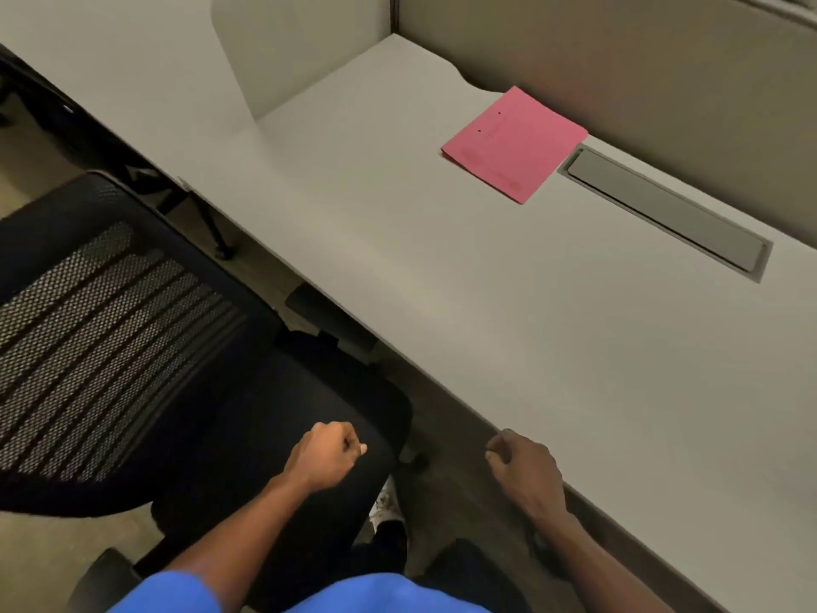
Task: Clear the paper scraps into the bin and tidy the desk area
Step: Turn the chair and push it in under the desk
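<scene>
A pink folder (515, 143) lies flat on the grey desk (442, 267), near the back partition. No loose paper scraps and no bin show in the head view. My left hand (327, 455) is closed into a fist above the seat of a black office chair (265, 391), with nothing visible in it. My right hand (521, 468) is also curled shut, at the desk's front edge, nothing visible inside it. Both hands are well short of the folder.
A grey cable-slot cover (663, 210) is set into the desk beside the folder. The chair's mesh backrest (101, 342) fills the left. Beige partition panels (641, 73) close the desk's far side. Chair legs (216, 232) stand under the desk.
</scene>
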A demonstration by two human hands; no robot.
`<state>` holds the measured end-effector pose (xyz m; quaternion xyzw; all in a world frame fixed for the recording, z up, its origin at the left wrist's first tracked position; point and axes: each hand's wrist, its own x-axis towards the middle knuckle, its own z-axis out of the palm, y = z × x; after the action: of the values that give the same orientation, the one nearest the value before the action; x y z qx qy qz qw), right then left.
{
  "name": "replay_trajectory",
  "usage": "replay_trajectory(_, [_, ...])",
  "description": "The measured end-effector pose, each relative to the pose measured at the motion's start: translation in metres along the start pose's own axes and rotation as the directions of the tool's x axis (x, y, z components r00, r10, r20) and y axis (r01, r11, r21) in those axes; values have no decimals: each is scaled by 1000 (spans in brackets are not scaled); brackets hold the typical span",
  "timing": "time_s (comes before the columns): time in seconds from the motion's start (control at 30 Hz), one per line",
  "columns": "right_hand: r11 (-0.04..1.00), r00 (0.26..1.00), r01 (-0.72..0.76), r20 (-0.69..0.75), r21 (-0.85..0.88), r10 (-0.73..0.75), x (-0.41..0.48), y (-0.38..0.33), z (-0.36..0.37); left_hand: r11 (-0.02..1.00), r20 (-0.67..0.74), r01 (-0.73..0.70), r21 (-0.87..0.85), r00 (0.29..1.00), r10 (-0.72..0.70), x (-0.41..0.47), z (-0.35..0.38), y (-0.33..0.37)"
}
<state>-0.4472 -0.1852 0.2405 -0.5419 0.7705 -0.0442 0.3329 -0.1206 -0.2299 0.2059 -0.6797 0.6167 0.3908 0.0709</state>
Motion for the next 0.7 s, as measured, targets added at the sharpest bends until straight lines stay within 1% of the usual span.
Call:
replay_trajectory(0.07, [999,999,34,34,-37,-33,-12,4,7,1000,13,20,-18,1000,-20,-14,14,-6])
replay_trajectory(0.2, [995,994,57,101,-85,-49,-35,15,22,997,7,56,-54,998,-56,-46,39,-17])
replay_trajectory(0.33, [985,979,130,170,-114,-110,-60,32,40,989,-1,107,-102,994,-108,-87,67,-30])
replay_trajectory(0.5, [980,963,166,234,-114,-136,-95,50,62,985,-83,153,-77,984,-159,-143,109,-54])
replay_trajectory(0.6, [973,953,192,262,-127,-154,-118,56,74,982,-96,174,-76,979,-181,-173,126,-67])
replay_trajectory(0.7, [970,946,208,279,-126,-166,-141,63,86,973,-110,196,-125,971,-210,-203,141,-76])
